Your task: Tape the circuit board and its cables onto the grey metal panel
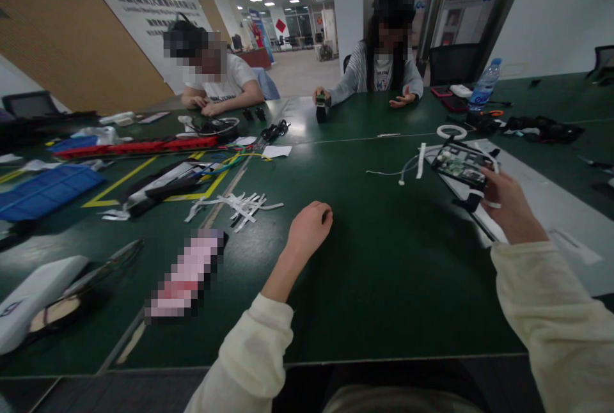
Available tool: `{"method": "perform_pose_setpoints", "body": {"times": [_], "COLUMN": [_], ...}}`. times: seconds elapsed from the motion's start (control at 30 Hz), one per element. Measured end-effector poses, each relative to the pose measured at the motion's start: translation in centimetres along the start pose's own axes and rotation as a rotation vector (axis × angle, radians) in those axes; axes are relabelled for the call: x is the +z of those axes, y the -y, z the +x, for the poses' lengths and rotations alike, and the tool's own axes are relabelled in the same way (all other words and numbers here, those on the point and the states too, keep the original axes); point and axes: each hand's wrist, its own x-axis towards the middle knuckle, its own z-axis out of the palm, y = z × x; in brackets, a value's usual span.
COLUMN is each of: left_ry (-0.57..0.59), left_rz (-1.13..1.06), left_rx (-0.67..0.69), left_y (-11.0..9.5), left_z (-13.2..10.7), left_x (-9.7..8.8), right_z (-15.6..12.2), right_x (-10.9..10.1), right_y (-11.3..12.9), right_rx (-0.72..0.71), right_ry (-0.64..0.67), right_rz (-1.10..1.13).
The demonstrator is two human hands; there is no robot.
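Note:
My left hand point(311, 229) rests on the green table in a loose fist, fingers curled under, with a dark hollow at the thumb side and nothing showing in it. At the right, my right hand point(511, 199) grips a black-framed device with an exposed circuit board point(460, 165) by its near right edge. White strips are attached around that device, and a dark part hangs below it. Just left of it lie a short white strip point(421, 160) and a thin cable with a small connector point(401, 176). The fingers beneath the device are hidden.
White paper strips point(247, 208) lie in a heap left of centre, near a pink phone point(187, 275). A blue basket point(48, 189) stands at the left. Behind the device are a tape roll point(451, 132) and a water bottle point(485, 85). Two people sit across; one holds a small dark object point(321, 109).

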Motion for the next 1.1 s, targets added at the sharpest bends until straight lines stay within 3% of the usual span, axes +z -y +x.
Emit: {"method": "perform_pose_setpoints", "body": {"times": [0.07,0.2,0.33,0.43,0.6,0.77,0.87,1.1], "left_ry": [-0.078,-0.273,-0.348,-0.270,0.081,0.353,0.378,0.272], "left_rz": [-0.020,-0.106,-0.327,-0.605,-1.097,-1.256,-1.227,-1.196], "left_rx": [-0.004,0.010,-0.038,-0.169,-0.421,-0.463,-0.450,-0.455], "left_y": [-0.2,-0.5,-0.4,-0.2,-0.8,-1.2,-1.1,-1.0], "left_z": [0.1,0.2,0.5,0.8,0.5,0.2,0.3,0.5], "left_x": [-0.2,-0.8,-0.9,-0.7,-1.0,-1.2,-0.9,-0.2], "right_z": [-0.7,-3.1,-5.8,-7.2,-8.3,-8.3,-8.0,-8.1], "right_x": [2.1,5.6,7.7,8.6,9.4,9.3,9.2,9.1], "right_y": [-1.0,-2.5,-3.5,-4.1,-4.8,-5.1,-5.5,-5.7], "right_rx": [0.051,0.183,0.304,0.382,0.469,0.467,0.463,0.460], "right_ry": [0.065,0.323,0.488,0.575,0.599,0.637,0.635,0.641], "right_rz": [0.060,0.132,0.124,0.106,0.106,0.132,0.142,0.132]}}
